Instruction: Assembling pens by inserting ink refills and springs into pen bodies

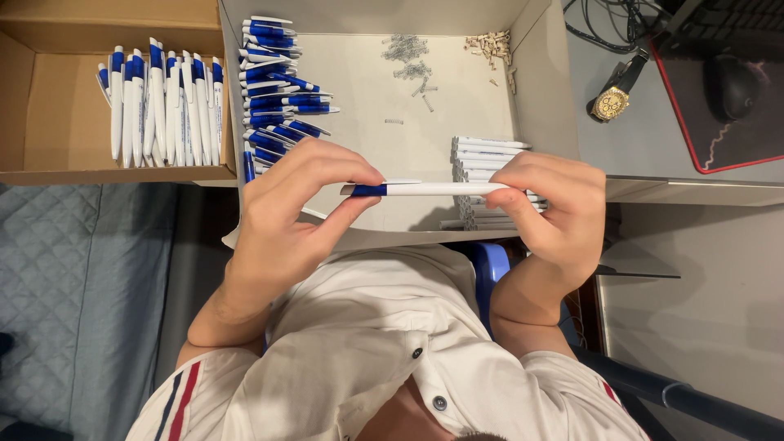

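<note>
Between both hands, white-and-blue pen (425, 189)

- A grey desk (653, 139) fills the upper right, lit evenly from above.
- A red-edged dark mat (735, 131) lies on it, with a black mouse (729, 86) on top.
- A gold watch (612, 100) sits beside the mat, under black cables (604, 20).
- A quilted grey cover (73, 286) spreads at lower left.
- A blue chair (490, 269) stands below the desk.
</note>
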